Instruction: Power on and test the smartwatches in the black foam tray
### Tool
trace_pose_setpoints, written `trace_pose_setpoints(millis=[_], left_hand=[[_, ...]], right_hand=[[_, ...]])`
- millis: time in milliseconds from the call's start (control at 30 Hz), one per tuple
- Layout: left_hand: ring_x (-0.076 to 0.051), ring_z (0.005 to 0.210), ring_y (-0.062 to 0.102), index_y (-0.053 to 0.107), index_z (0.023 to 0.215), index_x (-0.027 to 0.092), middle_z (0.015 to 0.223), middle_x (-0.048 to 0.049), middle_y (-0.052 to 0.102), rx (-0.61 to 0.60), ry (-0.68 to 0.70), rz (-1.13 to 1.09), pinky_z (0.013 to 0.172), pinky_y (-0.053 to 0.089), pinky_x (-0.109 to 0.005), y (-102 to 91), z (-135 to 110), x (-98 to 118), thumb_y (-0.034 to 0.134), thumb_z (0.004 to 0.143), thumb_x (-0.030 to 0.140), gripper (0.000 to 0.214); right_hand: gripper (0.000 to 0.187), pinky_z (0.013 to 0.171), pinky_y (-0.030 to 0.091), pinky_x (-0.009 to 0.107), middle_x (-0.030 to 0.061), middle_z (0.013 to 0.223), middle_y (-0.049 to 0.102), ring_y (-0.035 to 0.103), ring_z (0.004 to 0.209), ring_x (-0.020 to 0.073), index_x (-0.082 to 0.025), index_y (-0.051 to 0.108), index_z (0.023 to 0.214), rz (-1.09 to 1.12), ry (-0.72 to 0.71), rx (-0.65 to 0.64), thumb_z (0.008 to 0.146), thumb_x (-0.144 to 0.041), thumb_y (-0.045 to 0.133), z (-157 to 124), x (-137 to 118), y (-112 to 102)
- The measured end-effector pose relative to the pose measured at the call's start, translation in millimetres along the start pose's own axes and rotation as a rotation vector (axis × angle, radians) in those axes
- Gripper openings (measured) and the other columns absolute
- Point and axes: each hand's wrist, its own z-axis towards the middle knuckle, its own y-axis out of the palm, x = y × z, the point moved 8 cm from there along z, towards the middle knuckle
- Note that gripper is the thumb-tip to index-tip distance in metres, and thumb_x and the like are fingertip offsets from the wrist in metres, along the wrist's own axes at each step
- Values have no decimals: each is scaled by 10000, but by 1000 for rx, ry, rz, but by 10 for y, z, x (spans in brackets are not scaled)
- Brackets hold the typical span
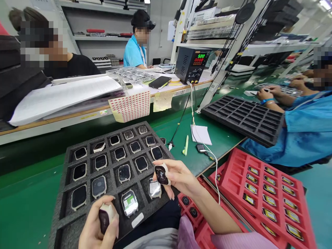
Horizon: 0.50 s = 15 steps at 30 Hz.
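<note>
My left hand (97,226) grips a pale smartwatch body (105,215) with a dark face, low over the near edge of a black foam tray (64,221). My right hand (181,178) pinches a second watch body (162,174), dark face towards me, above the tray's right side. Several watch bodies lie in the tray's compartments; two near ones (129,203) carry clear film.
A red tray (230,174) with small parts sits at my right, an empty black tray (243,117) beyond it. White cable (216,169), pen (186,145) and paper (201,134) lie on the green bench. A power supply (192,64) stands behind. Other people work around.
</note>
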Motion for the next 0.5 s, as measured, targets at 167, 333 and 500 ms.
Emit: trace_pose_setpoints(millis=[167,333,500], left_hand=[[-82,430,471,500,1215,223,737,15,580,-67,-8,-91,362,406,-179,89,28,58,750,708,374,585],[-233,740,636,537,1200,173,966,-111,647,-169,-80,-247,500,534,-273,190,92,70,651,764,361,488],[-282,879,647,563,1172,159,1011,-150,669,-256,-163,-350,622,562,-336,238,117,66,608,775,252,410]], right_hand=[[550,378,478,184,172,1009,683,671,533,161,-150,436,1343,16,66,-46,856,-308,637,20,27,27],[407,417,508,192,185,1128,622,684,603,162,-136,486,1263,-29,76,-73,884,-254,578,64,20,75],[525,431,535,203,134,1096,612,683,630,162,-195,384,1379,-138,53,-66,890,-216,576,81,18,186]])
